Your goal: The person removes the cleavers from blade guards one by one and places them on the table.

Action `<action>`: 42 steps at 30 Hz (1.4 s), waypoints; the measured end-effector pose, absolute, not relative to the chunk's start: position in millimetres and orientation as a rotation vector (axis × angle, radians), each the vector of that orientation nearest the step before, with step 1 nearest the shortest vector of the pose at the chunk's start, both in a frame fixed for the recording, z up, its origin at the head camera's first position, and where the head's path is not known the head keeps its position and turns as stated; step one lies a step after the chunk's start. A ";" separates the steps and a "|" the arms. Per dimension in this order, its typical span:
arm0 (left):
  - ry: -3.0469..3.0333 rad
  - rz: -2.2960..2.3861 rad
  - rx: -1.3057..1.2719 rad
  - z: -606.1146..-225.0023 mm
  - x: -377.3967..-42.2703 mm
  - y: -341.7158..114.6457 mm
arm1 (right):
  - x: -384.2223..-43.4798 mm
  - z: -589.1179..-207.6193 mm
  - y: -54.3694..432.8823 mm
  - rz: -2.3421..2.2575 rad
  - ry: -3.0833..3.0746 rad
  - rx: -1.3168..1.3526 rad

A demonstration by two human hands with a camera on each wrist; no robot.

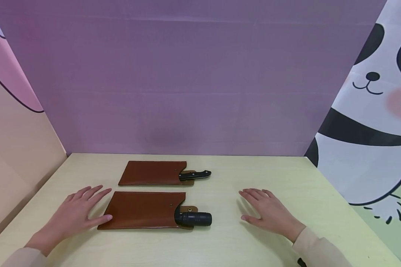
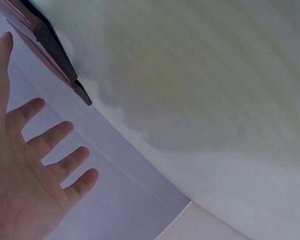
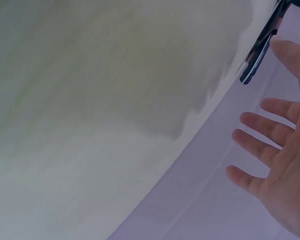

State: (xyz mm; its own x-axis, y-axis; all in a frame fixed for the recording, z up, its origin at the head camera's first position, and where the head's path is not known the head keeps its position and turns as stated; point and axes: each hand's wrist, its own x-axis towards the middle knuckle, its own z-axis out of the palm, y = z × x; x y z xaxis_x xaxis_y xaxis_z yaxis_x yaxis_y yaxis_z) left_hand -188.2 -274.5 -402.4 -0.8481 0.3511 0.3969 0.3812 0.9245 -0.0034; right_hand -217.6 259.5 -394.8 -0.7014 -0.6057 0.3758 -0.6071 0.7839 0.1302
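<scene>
Two brown leather sheaths lie flat, one behind the other. From the rear sheath point(image 1: 153, 172) a knife's black riveted handle point(image 1: 200, 174) sticks out to the right, its blade hidden inside. A thick black cylindrical object point(image 1: 197, 219) protrudes from the front sheath point(image 1: 140, 210), the rest of it covered by leather. My left hand point(image 1: 77, 213) is spread at the front sheath's left end, its thumb overlapping the leather in the head view. Over the table to the right of both sheaths, my right hand point(image 1: 270, 213) hovers with fingers extended and nothing in it.
The pale wooden table point(image 1: 227, 248) ends at a purple backdrop point(image 1: 200, 81). A panel with a panda drawing point(image 1: 371, 111) stands along the right side, and a pink and beige panel point(image 1: 16, 141) along the left.
</scene>
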 end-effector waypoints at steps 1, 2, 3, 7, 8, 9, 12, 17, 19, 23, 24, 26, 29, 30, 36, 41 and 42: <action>-2.690 -0.104 -0.536 -402.5 -188.4 -273.5 | -217.5 -395.2 257.7 0.005 -2.576 0.924; -2.690 -0.103 -0.540 -402.6 -188.8 -272.3 | -217.2 -395.5 256.0 -0.001 -2.580 0.928; -2.692 -0.105 -0.543 -402.5 -188.9 -271.1 | -217.0 -396.0 254.3 -0.006 -2.582 0.932; -2.693 -0.113 -0.559 -401.4 -189.4 -265.5 | -216.0 -396.6 247.1 -0.009 -2.594 0.957; -2.691 -0.116 -0.564 -401.1 -189.4 -264.2 | -215.4 -396.4 245.3 -0.010 -2.593 0.964; -2.692 -0.117 -0.570 -400.7 -189.4 -262.9 | -215.0 -396.3 243.5 -0.007 -2.592 0.975; -2.689 -0.115 -0.589 -399.9 -189.4 -259.1 | -213.6 -395.7 238.3 -0.008 -2.584 1.008; -2.698 -0.129 -0.615 -398.8 -189.2 -251.8 | -210.7 -393.4 230.1 -0.007 -2.588 1.052; -2.703 -0.137 -0.624 -397.8 -189.0 -248.1 | -209.1 -391.8 226.7 0.001 -2.596 1.064; -2.717 -0.159 -0.641 -395.6 -189.6 -241.9 | -207.2 -390.0 220.4 0.003 -2.620 1.083; -2.721 -0.164 -0.644 -395.6 -190.1 -240.9 | -206.8 -389.9 218.7 0.001 -2.626 1.087; -2.724 -0.175 -0.653 -396.5 -191.5 -239.6 | -206.3 -389.9 215.3 -0.004 -2.631 1.093; -2.710 -0.177 -0.674 -399.2 -193.8 -238.1 | -205.2 -389.5 209.6 -0.019 -2.623 1.105; -2.707 -0.178 -0.678 -399.8 -194.3 -237.5 | -204.7 -389.0 207.4 -0.021 -2.620 1.110; -2.716 -0.188 -0.704 -400.4 -195.7 -232.9 | -203.3 -387.3 195.7 -0.048 -2.625 1.156; -2.716 -0.209 -0.733 -398.4 -195.9 -227.1 | -203.7 -386.4 186.7 -0.057 -2.653 1.185; -2.715 -0.213 -0.739 -397.9 -195.9 -225.9 | -204.0 -386.3 184.7 -0.055 -2.653 1.192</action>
